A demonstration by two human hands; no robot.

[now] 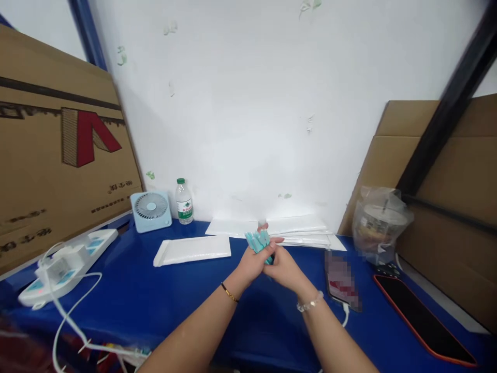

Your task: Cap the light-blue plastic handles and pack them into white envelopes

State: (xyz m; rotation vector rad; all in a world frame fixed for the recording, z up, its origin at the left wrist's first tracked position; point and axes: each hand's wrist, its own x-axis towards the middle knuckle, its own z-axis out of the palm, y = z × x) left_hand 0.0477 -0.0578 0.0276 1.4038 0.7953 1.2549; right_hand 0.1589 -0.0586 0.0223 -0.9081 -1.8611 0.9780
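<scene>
My left hand [251, 263] and my right hand [285, 269] meet above the middle of the blue table. Between them is a bundle of light teal slim pieces [256, 241], their ends fanned out at the top; their exact kind I cannot make out. The left hand's fingers are closed round the bundle, with the thumb across it. Close against it, my right hand is also closed on the bundle's lower right side, and part of its grip is hidden. White padded envelopes [297, 225] lie just behind the hands, and a single white padded envelope [196, 249] lies to their left.
On the left of the blue table [135, 290] are a power strip [83, 264] with cables, a small blue fan [151, 210] and a water bottle [184, 202]. To the right lie a charging phone [341, 282], a red-edged tablet [423, 318] and a bagged cup [380, 228]. Cardboard flanks both sides.
</scene>
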